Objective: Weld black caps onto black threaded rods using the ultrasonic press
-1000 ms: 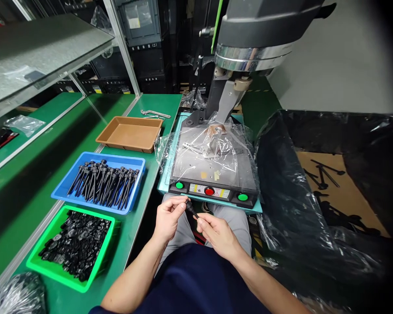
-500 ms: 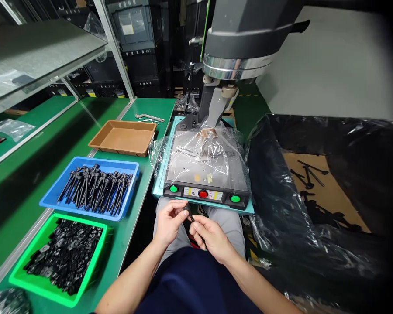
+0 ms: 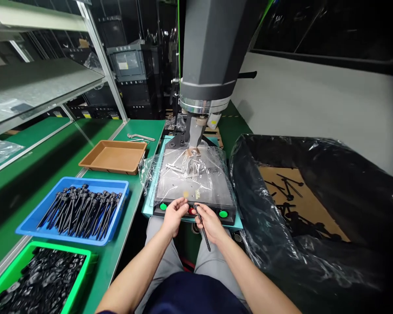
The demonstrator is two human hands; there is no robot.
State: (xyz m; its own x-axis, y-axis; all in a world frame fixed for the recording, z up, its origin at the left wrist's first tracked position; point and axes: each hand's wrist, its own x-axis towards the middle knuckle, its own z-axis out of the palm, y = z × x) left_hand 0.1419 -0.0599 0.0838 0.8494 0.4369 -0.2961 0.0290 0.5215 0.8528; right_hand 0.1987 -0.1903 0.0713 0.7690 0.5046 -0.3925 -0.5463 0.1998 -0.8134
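My right hand (image 3: pixel 210 221) is closed on a long black pin (image 3: pixel 202 227), whose shaft slants down past my wrist. My left hand (image 3: pixel 174 214) is beside it with fingers pinched at the pin's top end. Both hands hover just in front of the press machine's button panel (image 3: pixel 193 212), near its red button between two green ones. The machine's base plate (image 3: pixel 191 174) is covered in clear plastic film, and its grey head (image 3: pixel 209 56) hangs above.
A blue tray (image 3: pixel 29 220) of black pins, a green tray (image 3: pixel 75 288) of small black parts and a brown tray (image 3: pixel 113 156) sit on the green bench at left. At right stands a black-bag-lined cardboard box (image 3: pixel 301 205) holding several pins. Metal shelving is upper left.
My head has tilted up, so the machine and trays sit lower in view. Both hands moved forward up to the button panel, and the pin now hangs down from my right hand.
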